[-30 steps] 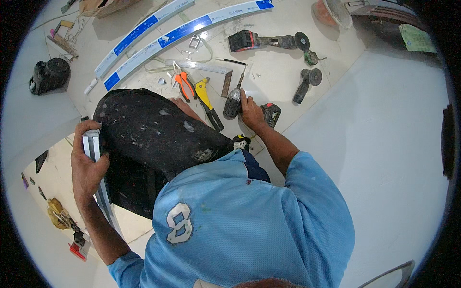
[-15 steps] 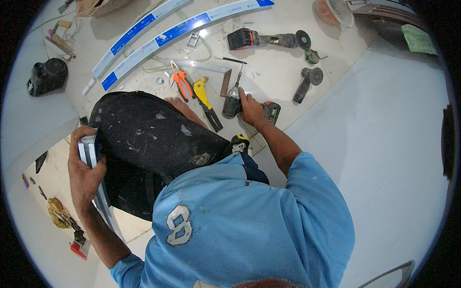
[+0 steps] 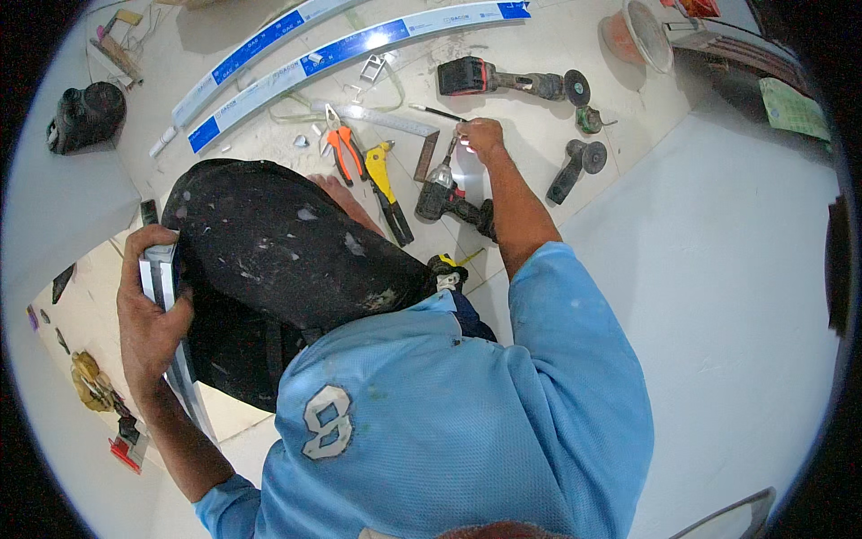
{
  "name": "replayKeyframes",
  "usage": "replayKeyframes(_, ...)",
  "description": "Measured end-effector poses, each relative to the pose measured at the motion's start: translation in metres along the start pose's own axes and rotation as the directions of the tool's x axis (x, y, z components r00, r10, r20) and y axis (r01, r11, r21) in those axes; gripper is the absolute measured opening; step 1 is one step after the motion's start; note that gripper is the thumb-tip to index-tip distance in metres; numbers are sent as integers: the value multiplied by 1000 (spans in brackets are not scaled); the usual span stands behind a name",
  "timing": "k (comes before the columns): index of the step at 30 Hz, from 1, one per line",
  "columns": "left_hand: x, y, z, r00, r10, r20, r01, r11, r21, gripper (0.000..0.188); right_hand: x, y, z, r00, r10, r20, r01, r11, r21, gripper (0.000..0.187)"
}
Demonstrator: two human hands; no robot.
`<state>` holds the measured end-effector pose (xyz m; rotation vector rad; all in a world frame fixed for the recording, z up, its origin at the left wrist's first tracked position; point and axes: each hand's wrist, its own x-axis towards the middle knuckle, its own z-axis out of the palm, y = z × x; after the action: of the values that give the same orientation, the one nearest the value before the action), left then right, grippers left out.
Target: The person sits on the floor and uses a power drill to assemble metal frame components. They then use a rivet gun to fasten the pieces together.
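My left hand (image 3: 153, 314) is wrapped around a long silver-and-white metal profile (image 3: 159, 265) beside the dark trouser leg at the left. My right hand (image 3: 482, 139) is low over the floor with its fingers curled together. Its fingertips meet the end of a thin black pen (image 3: 435, 112) and the tip of the drill's bit. What they pinch, if anything, is hidden. Just below that hand lies a black cordless drill (image 3: 440, 193), its handle partly behind my forearm. A metal square (image 3: 386, 119) with a brown arm lies to the left of the bit.
Orange-handled pliers (image 3: 344, 153) and a yellow riveter (image 3: 384, 184) lie near my bare foot. Two long blue-and-white profiles (image 3: 413, 27) stretch across the far floor. A cordless grinder (image 3: 512, 81), another small grinder (image 3: 575, 171) and a bucket (image 3: 637, 36) are at the right. A white wall (image 3: 682, 314) stands close by.
My right hand has left the drill and moved forward to the bit's tip and the pen's end. My left hand keeps its grip on the profile. The view has shifted slightly.
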<state>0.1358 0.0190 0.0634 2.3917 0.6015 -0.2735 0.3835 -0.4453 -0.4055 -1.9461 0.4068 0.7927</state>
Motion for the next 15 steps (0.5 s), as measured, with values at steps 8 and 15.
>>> replayKeyframes(8,1,-2,0,1000,-13,15,14,998,-58,70,-32,-30,-20,981,186,-56,-149,905,397,15)
replayKeyframes(15,3,8,1,1000,14,23,-11,994,-106,69,-141,-138,-19,989,-93,115,-3,766,643,19)
